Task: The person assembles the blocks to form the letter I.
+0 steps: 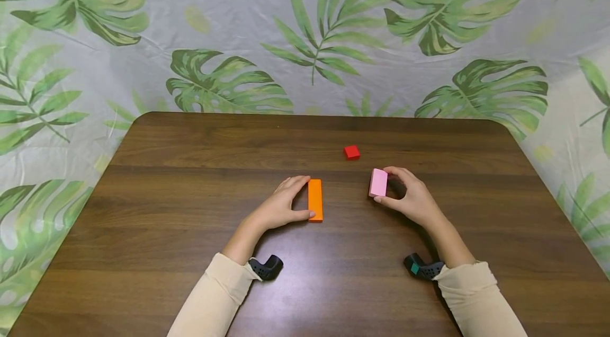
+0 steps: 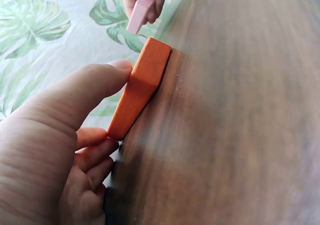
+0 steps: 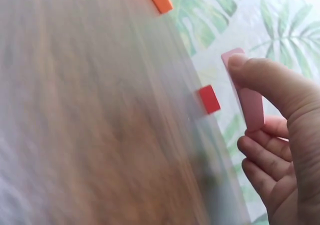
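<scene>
Near the middle of the table lies a long orange block. My left hand pinches it lengthwise, the thumb at its near end and the fingertips at its far end. To the right, a pink block is pinched between the thumb and fingers of my right hand. The right wrist view shows this pink block raised above the table, thumb on one end, fingers at the other. Farther back, a small red block sits on the table, apart from both hands.
The dark wooden table has rounded far corners. Behind it hangs a pale cloth printed with green leaves. A black wrist device shows at the left cuff, another black wrist device at the right.
</scene>
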Available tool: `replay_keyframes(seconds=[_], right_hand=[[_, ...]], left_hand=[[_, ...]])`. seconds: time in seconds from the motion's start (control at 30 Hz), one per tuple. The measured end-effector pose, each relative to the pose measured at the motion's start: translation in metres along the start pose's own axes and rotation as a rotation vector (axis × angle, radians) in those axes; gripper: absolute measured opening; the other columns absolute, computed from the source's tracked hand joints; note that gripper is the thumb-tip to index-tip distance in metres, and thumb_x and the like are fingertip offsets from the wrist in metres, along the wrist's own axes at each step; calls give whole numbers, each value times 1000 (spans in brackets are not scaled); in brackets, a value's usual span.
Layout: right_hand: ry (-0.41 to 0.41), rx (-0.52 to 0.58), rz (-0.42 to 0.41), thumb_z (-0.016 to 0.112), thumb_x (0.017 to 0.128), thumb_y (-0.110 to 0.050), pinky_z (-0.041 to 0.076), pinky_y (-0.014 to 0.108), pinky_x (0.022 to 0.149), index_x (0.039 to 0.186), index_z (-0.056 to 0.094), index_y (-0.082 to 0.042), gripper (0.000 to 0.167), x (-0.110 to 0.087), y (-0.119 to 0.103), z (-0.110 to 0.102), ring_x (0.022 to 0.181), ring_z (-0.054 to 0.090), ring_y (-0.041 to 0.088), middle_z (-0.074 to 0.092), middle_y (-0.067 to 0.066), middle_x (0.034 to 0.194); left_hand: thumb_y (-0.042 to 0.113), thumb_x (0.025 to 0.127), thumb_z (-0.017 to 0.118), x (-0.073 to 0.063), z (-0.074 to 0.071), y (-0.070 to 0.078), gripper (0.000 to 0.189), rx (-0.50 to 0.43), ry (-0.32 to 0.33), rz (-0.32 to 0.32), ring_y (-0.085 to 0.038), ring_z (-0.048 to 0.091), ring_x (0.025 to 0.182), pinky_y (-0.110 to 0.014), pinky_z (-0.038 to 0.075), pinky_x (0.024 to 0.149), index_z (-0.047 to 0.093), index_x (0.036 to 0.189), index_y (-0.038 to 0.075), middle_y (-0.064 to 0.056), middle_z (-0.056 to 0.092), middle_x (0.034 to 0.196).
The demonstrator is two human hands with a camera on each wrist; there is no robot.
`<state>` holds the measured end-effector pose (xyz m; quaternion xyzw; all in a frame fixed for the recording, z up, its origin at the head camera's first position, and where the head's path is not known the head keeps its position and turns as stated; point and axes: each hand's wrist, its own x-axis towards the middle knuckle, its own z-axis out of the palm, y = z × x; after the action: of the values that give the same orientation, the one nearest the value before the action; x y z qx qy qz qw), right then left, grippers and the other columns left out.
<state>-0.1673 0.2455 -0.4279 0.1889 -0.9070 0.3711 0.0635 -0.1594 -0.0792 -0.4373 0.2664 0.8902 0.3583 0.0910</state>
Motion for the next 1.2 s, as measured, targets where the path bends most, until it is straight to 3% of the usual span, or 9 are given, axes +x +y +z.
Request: replay_keyframes(seconds=[0.63, 1.07, 1.2], right_hand=[[-9, 20, -114, 82, 62, -31, 40, 45, 86, 116, 54, -7, 66, -8, -26, 20, 107, 48, 21, 54, 2, 114], [-15, 40, -225, 85, 57, -30, 39, 29, 89, 112, 56, -10, 65, -13, -42, 32, 101, 51, 16, 55, -4, 110], [-30, 34, -248, 84, 58, -34, 40, 30, 89, 113, 56, -10, 65, -15, -47, 36, 101, 51, 16, 55, -4, 110]], left_hand=[[36, 76, 68, 0, 0, 0, 79, 6, 12, 19, -29, 21, 130, -42, 14, 106, 32, 139, 4, -12, 33, 139], [34, 76, 68, 0, 0, 0, 79, 8, 18, 22, -30, 22, 130, -42, 14, 106, 32, 138, 3, -13, 33, 139], [35, 76, 68, 0, 0, 0, 79, 15, 6, 10, -30, 21, 130, -42, 14, 106, 31, 139, 4, -13, 32, 140]])
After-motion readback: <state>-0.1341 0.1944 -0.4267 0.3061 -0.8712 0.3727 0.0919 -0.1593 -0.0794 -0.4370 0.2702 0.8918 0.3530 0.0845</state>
